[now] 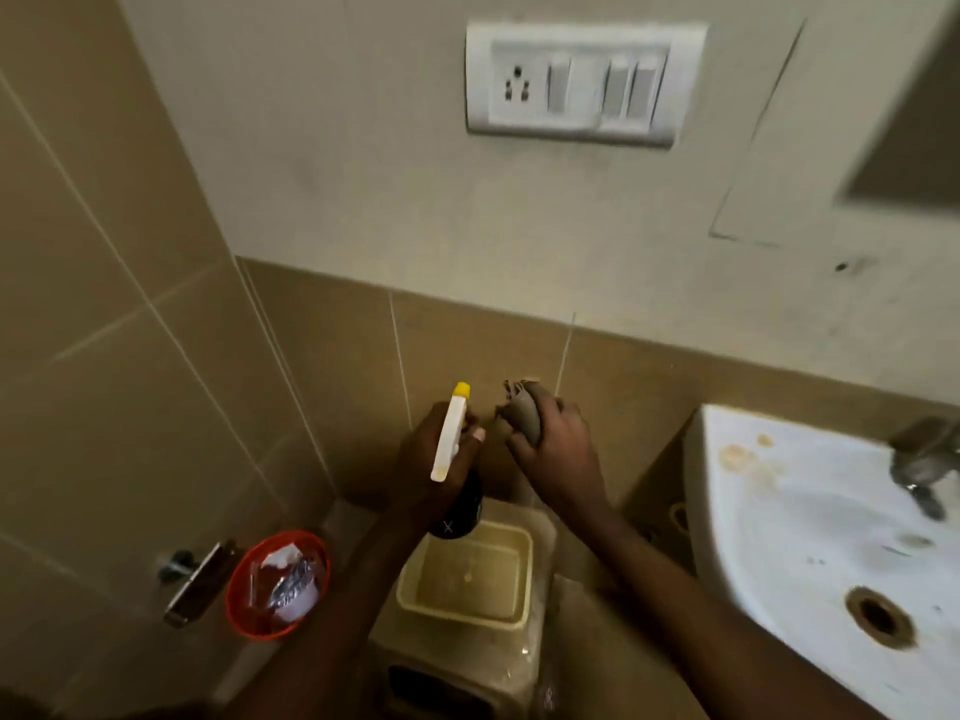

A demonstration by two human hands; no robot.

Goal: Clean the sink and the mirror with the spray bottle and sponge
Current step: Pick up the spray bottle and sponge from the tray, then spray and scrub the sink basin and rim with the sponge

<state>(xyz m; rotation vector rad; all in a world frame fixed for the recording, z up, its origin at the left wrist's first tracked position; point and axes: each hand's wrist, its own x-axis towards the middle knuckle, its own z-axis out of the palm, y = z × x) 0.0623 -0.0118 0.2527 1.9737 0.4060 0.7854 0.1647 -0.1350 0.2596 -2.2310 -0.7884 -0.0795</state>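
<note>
Left hand (431, 459) grips spray bottle (451, 439); right hand (556, 449) clutches sponge (524, 413) (sink (779, 511) edge well right).

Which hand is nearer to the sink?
The right hand, holding the sponge, is nearer; the sink lies just off to its right. The left hand, gripping the spray bottle, is farther left, beyond the right hand.

Tan tiled walls (130, 304) meet a cream painted wall (363, 174) bearing a white switch plate (584, 83); dim, warm light
</note>
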